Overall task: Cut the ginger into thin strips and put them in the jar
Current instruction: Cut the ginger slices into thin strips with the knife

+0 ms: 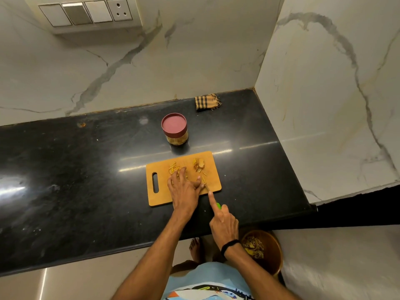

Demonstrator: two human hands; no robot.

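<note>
1. The black polished stone table [86,169] carries everything; there is one, and its glossy top could let the board slide under a push of the knife.
2. One rectangular wooden cutting board with a slot handle [158,198] lies near the front edge of the table, just ahead of the person. If it shifts mid-cut, the blade may skid toward the holding fingers.
3. One round brown bin [272,252] holding peelings stands on the floor below the table edge, beside a bare foot; a dropped knife would fall that way.
4. Two hands work on the board. The left hand [184,189] is spread flat, fingers pressing down on ginger I cannot see beneath it. The right hand [223,224] is closed round a green-handled knife [218,205], forefinger stretched along the spine; the blade sits just beside the left thumb, so a slip risks a cut.
5. One clear jar with a maroon screw lid [175,128] stands beyond the board, lid on. It must be opened before anything goes in, and a sticky hand could tip it.
6. One checked brown cloth [206,102] lies at the back wall.
7. The ginger lies in two visible lots: cut yellow strips [173,167] by the left fingertips, and a small heap of uncut slices [198,164] at the far right of the board. Loose strips may scatter onto the table.
</note>
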